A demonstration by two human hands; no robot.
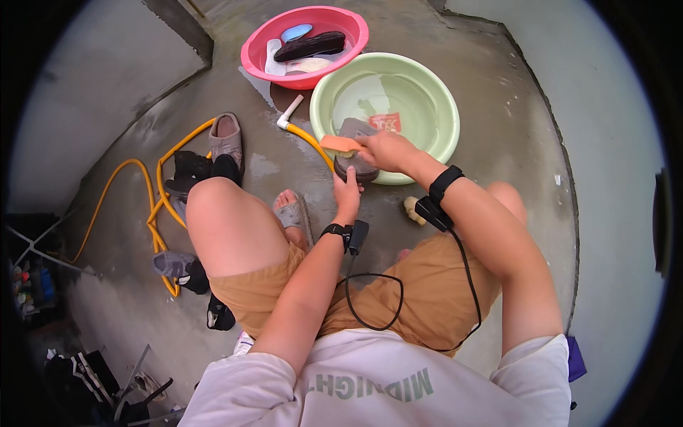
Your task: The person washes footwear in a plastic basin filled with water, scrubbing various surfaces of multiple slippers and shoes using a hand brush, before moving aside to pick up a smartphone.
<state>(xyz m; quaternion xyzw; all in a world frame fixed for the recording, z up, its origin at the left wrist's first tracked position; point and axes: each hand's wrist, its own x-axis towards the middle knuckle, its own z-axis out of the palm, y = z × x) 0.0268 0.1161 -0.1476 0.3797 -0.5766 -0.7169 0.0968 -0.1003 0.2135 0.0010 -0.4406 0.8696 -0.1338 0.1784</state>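
Observation:
My left hand grips the near end of a grey-brown shoe, which is tilted over the near left rim of a light green plastic basin. In my right hand is an orange scrubbing brush, its pale bristles down against the shoe. Water stands in the green basin, with a red printed patch showing at its bottom. Behind it on the left, a pink plastic basin holds a dark shoe, a light blue item and whitish pieces in water.
A yellow hose with a white pipe end lies on the wet concrete floor, coiling at left among a beige slipper, black shoes and a grey shoe. Near my right knee is a pale yellowish object. Walls border both sides.

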